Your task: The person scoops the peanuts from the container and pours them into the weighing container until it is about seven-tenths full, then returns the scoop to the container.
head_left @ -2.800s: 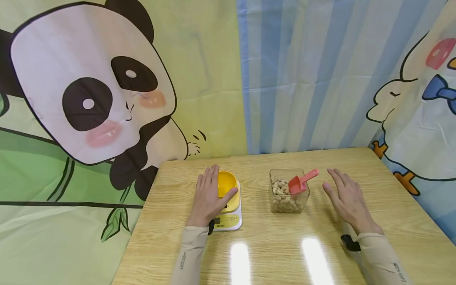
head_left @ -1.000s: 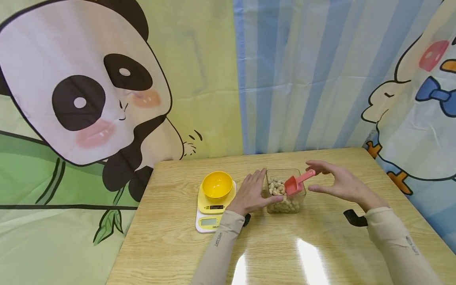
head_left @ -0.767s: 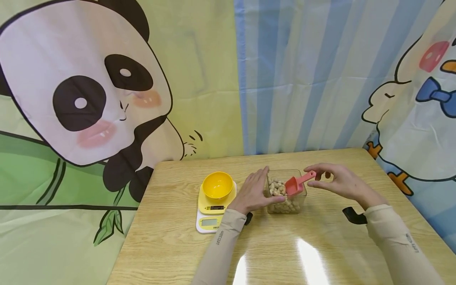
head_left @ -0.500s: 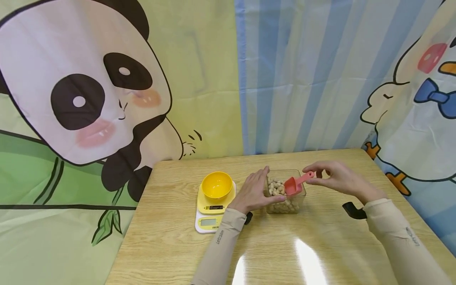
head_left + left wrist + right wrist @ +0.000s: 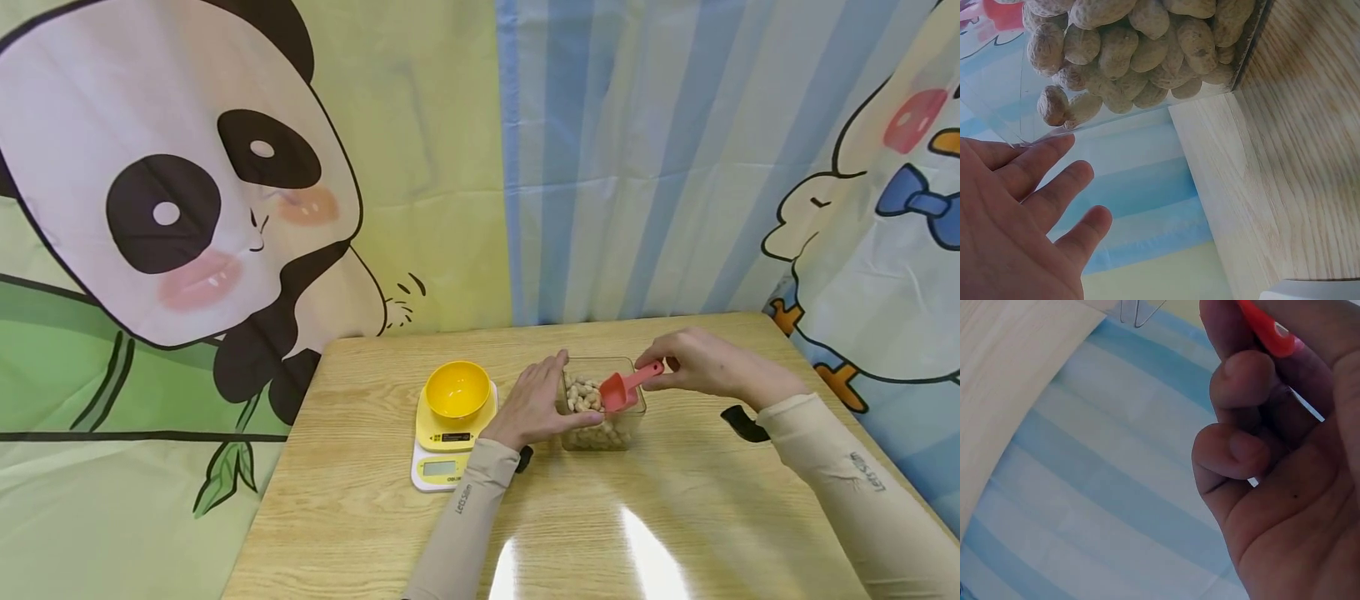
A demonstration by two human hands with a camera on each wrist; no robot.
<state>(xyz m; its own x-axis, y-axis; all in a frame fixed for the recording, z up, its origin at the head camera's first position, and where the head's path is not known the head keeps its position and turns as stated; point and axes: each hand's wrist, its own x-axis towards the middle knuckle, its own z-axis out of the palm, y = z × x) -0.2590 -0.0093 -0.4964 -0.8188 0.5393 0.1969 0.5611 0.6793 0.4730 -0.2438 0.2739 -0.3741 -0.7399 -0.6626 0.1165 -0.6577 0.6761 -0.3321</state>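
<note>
The right hand (image 5: pixel 705 367) pinches the handle of the pink scoop (image 5: pixel 621 392), its fingers curled; the scoop's head lies just left of them, inside the clear container (image 5: pixel 628 437) beside the peanuts (image 5: pixel 582 393). Against the container's left side, the left hand (image 5: pixel 528 406) rests with fingers extended and spread, thumb along the near wall. Left of those fingers, a yellow bowl (image 5: pixel 457 392) sits on the kitchen scale (image 5: pixel 432 440); beneath both hands is the wooden desk (image 5: pixel 360 467).

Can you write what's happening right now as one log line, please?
left hand: touching clear container | right hand: pinching pink scoop | scoop's cup: inside container, beside peanuts | yellow bowl: on scale
</note>
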